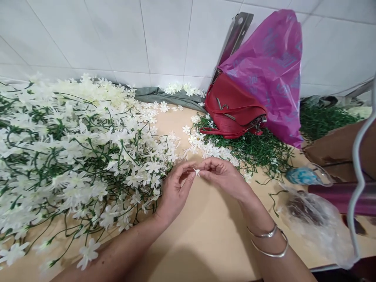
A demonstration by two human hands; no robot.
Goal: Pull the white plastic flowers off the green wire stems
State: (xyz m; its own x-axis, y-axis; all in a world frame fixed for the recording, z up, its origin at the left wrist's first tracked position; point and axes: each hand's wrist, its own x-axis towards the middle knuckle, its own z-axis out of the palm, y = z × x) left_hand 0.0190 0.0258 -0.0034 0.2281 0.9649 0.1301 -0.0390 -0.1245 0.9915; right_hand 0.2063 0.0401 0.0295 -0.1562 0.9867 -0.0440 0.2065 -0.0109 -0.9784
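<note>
Between the fingertips of both hands is a small white artificial flower [197, 172], held above the table [205, 219]. My left hand [178, 188] pinches it from the left, thumb and forefinger closed. From the right, my right hand [225, 176] closes its thumb and forefinger on the same flower; the other fingers are curled. A big heap of white artificial flowers on green stems [88, 156] lies beside my left hand and forearm. Just beyond my hands, loose white blossoms [216, 150] are scattered near bundled green stems [267, 152].
A red handbag [235, 105] rests on the green stems, with a purple plastic bag [273, 74] behind it against the tiled wall [167, 39]. To the right lie a clear plastic bag [320, 227], a blue-and-white item [304, 175] and a cardboard box [337, 149]. A grey cable [357, 164] hangs at the right.
</note>
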